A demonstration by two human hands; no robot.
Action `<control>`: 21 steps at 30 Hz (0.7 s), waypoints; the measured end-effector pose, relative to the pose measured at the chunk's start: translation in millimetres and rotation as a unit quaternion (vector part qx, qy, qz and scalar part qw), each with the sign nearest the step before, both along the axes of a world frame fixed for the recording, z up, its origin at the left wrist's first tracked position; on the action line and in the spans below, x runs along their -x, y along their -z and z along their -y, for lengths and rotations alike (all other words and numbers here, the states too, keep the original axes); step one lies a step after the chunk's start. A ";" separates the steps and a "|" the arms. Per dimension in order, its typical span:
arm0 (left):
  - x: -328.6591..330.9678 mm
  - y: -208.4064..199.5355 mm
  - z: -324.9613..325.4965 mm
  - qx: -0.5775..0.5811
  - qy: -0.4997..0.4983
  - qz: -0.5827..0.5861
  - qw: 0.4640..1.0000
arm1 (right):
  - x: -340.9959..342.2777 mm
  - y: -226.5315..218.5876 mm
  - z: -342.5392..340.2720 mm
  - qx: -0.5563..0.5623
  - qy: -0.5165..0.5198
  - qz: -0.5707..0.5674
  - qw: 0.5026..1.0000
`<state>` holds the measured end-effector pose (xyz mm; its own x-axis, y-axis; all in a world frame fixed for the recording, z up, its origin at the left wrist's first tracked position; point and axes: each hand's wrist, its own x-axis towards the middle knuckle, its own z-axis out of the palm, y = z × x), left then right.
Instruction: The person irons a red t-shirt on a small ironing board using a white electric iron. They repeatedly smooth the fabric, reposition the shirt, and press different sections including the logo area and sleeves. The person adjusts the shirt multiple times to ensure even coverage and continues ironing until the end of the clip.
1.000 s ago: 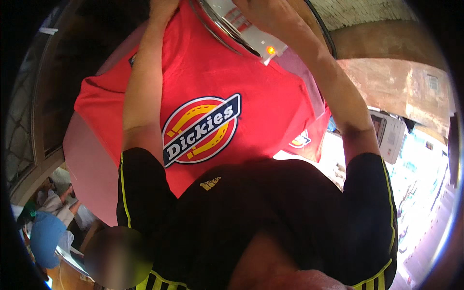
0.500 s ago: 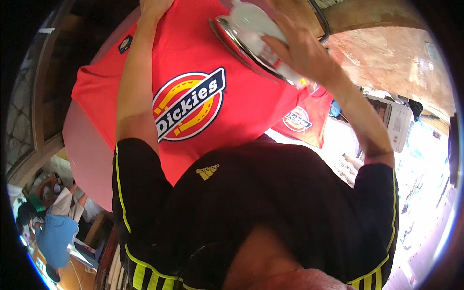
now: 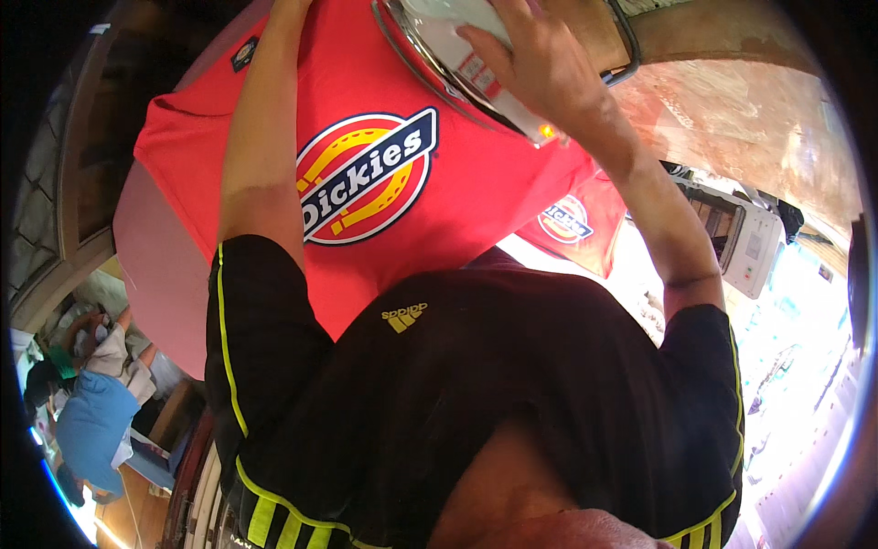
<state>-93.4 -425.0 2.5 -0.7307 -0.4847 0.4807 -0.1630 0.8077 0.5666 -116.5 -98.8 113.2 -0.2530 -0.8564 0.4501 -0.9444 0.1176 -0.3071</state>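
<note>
A red T-shirt [image 3: 366,73] with a round yellow, white and navy printed emblem lies spread over a pink padded board [image 3: 165,265]. On its upper right part rests a white clothes iron [image 3: 450,41] with a shiny metal rim and a small lit orange lamp at its near end. My right hand [image 3: 558,78] is closed around the top of this iron, the thumb along its side; the handle is mostly hidden by the hand. My left forearm stretches across the shirt's left side, and the hand lies beyond the upper edge of the picture.
A second red garment [image 3: 567,224] with a similar emblem hangs or lies right of the board. Farther right stands a white machine [image 3: 754,252] with a control panel. A dark bent metal bar [image 3: 629,46] rises beyond the iron. Another person in a blue shirt [image 3: 96,416] is at lower left.
My right hand and the iron have shifted a little up and left over the shirt. My left hand has slid out past the upper edge. The person in blue has moved slightly.
</note>
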 end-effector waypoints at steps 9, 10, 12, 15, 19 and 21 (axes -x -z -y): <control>-97.5 -41.2 -82.1 0.186 -0.070 0.010 0.980 | 9.3 5.0 2.6 -0.030 -0.013 0.023 0.999; -119.8 -44.7 -105.7 0.160 -0.073 0.066 0.982 | 10.6 11.2 -6.2 -0.001 -0.019 -0.024 1.000; -145.1 -25.3 -144.6 0.193 -0.165 0.183 0.950 | 13.4 23.1 -30.9 0.051 -0.023 -0.133 0.989; -171.1 1.8 -139.9 0.274 -0.192 0.159 0.929 | -4.3 2.3 -56.5 -0.103 0.007 0.127 0.986; -171.8 -7.4 -130.6 0.229 -0.173 0.173 0.942 | -16.1 0.9 -99.4 -0.131 0.007 0.182 0.975; -178.6 0.6 -129.4 0.231 -0.193 0.154 0.941 | -21.6 -1.9 -124.6 -0.126 -0.023 0.128 0.984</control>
<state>85.3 -295.6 2.0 -0.6819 -0.5337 0.5002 -0.5936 0.8034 0.0479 -94.9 25.7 115.1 -0.2884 -0.9458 0.1495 -0.8464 0.1788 -0.5017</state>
